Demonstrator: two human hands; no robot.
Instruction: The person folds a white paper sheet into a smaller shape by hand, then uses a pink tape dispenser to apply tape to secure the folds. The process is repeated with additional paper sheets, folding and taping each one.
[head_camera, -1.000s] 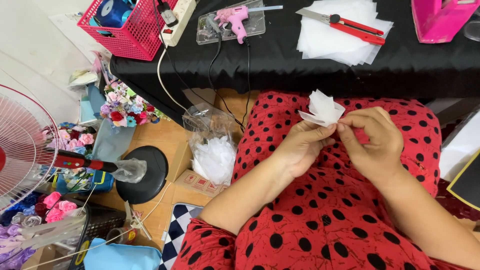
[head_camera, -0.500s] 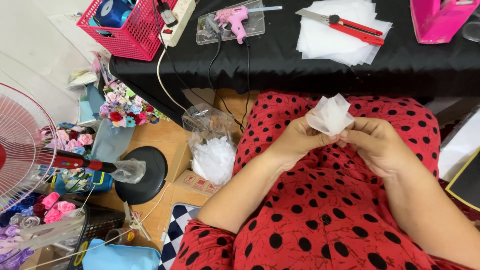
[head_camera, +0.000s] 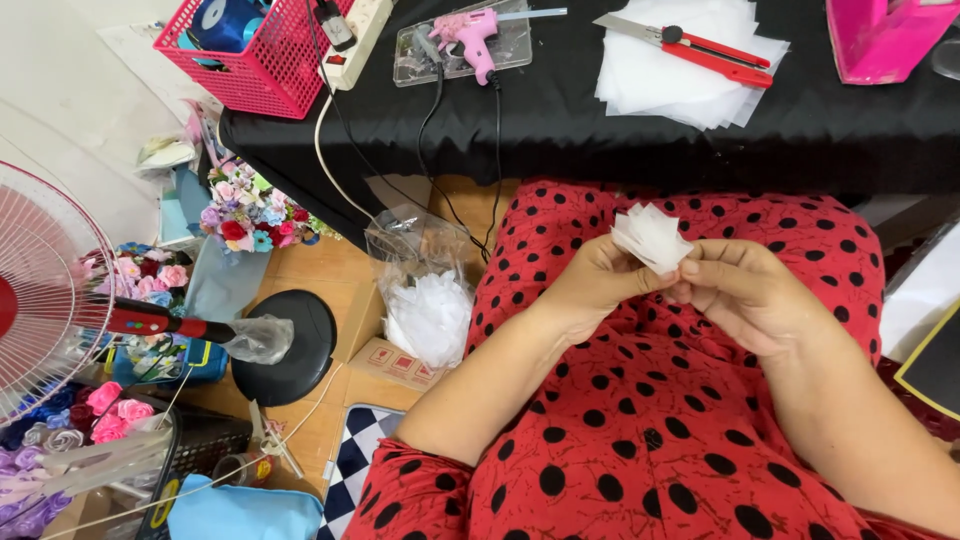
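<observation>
Over my lap, covered by a red dress with black dots (head_camera: 640, 420), both hands meet on a small white paper flower (head_camera: 650, 236) made of layered thin petals. My left hand (head_camera: 598, 280) pinches its base from the left. From the right, my right hand (head_camera: 752, 295) grips the same base with its fingertips. The petals fan upward above my fingers.
A black-covered table (head_camera: 560, 130) lies ahead with a pink glue gun (head_camera: 470, 28), a red craft knife (head_camera: 690, 42) on white paper sheets (head_camera: 690, 75), a pink mesh basket (head_camera: 265, 50) and a power strip (head_camera: 355, 28). A bag of white petals (head_camera: 425, 310), a fan (head_camera: 40, 290) and artificial flowers (head_camera: 250, 215) stand at my left.
The paper flower and both hands have drifted slightly left and lower, and the petals have been turned and regripped between my fingertips.
</observation>
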